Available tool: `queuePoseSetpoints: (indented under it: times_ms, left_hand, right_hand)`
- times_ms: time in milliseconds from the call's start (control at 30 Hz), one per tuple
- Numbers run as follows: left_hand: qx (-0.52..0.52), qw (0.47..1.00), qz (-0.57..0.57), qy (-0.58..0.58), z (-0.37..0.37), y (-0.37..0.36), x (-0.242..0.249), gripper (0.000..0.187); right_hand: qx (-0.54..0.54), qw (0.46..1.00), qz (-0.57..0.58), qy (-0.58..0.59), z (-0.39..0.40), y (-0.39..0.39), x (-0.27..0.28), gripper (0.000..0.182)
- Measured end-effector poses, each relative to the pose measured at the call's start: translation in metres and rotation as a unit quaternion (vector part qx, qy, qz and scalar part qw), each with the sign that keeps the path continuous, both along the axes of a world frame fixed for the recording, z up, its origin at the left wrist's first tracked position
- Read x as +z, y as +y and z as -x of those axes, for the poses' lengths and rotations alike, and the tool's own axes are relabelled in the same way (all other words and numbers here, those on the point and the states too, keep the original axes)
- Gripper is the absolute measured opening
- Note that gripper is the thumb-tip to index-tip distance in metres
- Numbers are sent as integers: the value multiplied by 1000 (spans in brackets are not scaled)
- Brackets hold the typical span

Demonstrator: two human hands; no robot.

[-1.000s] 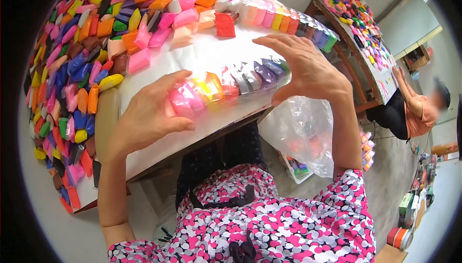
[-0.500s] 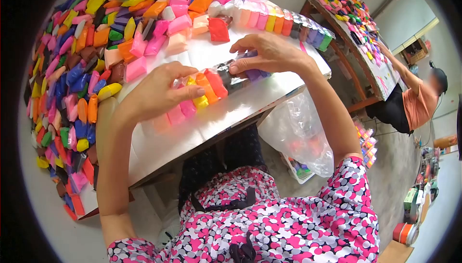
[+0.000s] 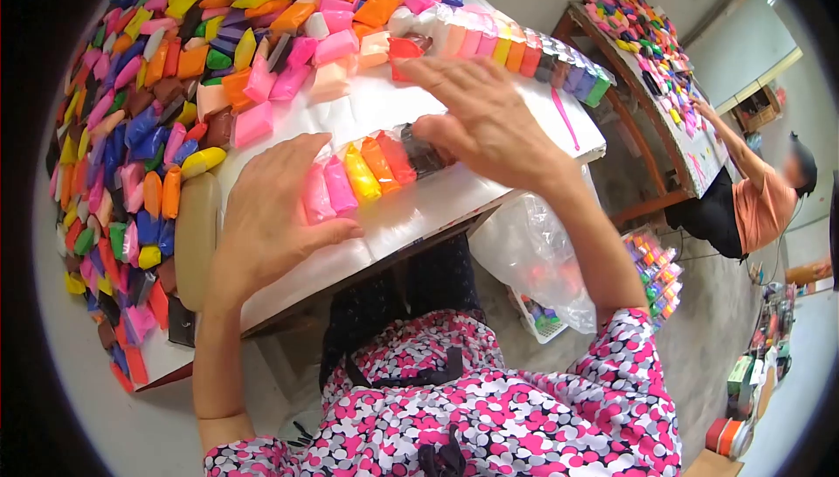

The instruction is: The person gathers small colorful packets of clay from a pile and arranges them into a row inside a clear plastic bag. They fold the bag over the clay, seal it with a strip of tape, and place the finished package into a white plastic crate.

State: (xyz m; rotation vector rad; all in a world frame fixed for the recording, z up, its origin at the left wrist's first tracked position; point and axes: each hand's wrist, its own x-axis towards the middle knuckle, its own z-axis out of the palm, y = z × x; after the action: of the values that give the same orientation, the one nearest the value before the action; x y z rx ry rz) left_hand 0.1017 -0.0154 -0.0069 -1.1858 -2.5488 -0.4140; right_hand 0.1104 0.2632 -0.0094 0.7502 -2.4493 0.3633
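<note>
The table (image 3: 376, 110) bears the row (image 3: 363, 173), which lies near its front edge between my hands. I judge the row light but floppy, apt to buckle if lifted from one end, so I'd cup both ends and press inward gently. My left hand (image 3: 266, 215) is curved wide open at the pink end, closed on nothing; my right hand (image 3: 498, 123) is spread, its thumb at the black packet (image 3: 424, 155) (whether it presses, I can't tell). Each packet, like the yellow one (image 3: 360, 171), looks soft, and its shiny skin may slip; a hard pinch could dent it.
</note>
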Motion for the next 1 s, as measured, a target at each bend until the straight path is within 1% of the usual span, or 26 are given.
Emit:
queuePoseSetpoints:
  times_ms: [33, 67, 133, 200, 233, 300, 333, 367, 400, 467, 500, 600, 700, 733, 767, 800, 833, 900, 933, 1000]
  left_hand:
    - [32, 998, -25, -46, -2, 1, -6, 74]
    - [63, 993, -48, -93, -4, 4, -15, 74]
    - [108, 976, -81, -170, -6, 5, -17, 72]
    - [139, 957, -100, -235, -5, 4, -11, 72]
    - [126, 959, -107, -230, -5, 2, -10, 71]
    - [97, 963, -120, -219, -2, -1, -14, 68]
    - [72, 981, -127, -125, -1, -1, -16, 66]
    - [49, 990, -132, -31, 0, 0, -17, 65]
    - [25, 989, -135, 61, 0, 0, -20, 63]
    - [34, 995, -91, -25, -1, 4, -22, 64]
    - [38, 994, -70, -69, -1, 6, -22, 64]
    - [97, 963, -106, -229, 9, 2, -17, 69]
    - [121, 943, -92, -295, 6, 6, 1, 70]
    - [91, 973, -89, -194, 5, 2, 1, 68]
    - [59, 990, -85, -93, 4, -5, -4, 67]
    - [28, 996, -80, 7, 5, -11, -10, 65]
    - [36, 995, -86, -38, 8, -16, -16, 64]
    - [55, 984, -98, -136, 11, -26, -29, 62]
    - [49, 984, -105, -133, 11, -27, -34, 61]
    - [37, 985, -126, -115, 13, -26, -36, 60]
  right_hand:
    - [-19, 999, -17, 19, 3, -13, -26, 67]
    - [-50, 995, -66, -58, -3, -34, -37, 67]
    - [-72, 988, -32, -135, -9, -46, -24, 62]
    - [-62, 979, -46, -188, -4, -45, -15, 63]
    - [-58, 974, -50, -214, -1, -44, -12, 64]
    - [2, 994, 24, -108, 3, -32, -11, 67]
    - [32, 996, 58, -55, 3, -25, -9, 69]
    - [20, 1000, -11, 16, 0, -17, -6, 78]
    - [35, 999, -27, -8, -1, -21, -8, 79]
    - [65, 995, -56, -60, -1, -33, -18, 82]
    - [30, 989, -98, -102, 6, -41, -24, 78]
    - [28, 992, -63, -108, 13, -43, -24, 73]
    - [48, 983, -47, -173, 16, -38, -12, 74]
    - [66, 992, -26, -104, 16, -31, -10, 75]
    - [83, 996, -5, -38, 16, -20, -11, 76]
    - [100, 994, 15, 27, 13, -9, -11, 77]
    - [58, 998, -12, 29, 10, 1, -12, 76]
    - [23, 997, -30, -71, 8, 3, -20, 76]
    - [5, 992, -38, -122, 5, 2, -25, 76]
    - [10, 993, -20, -117, 7, 5, -25, 74]
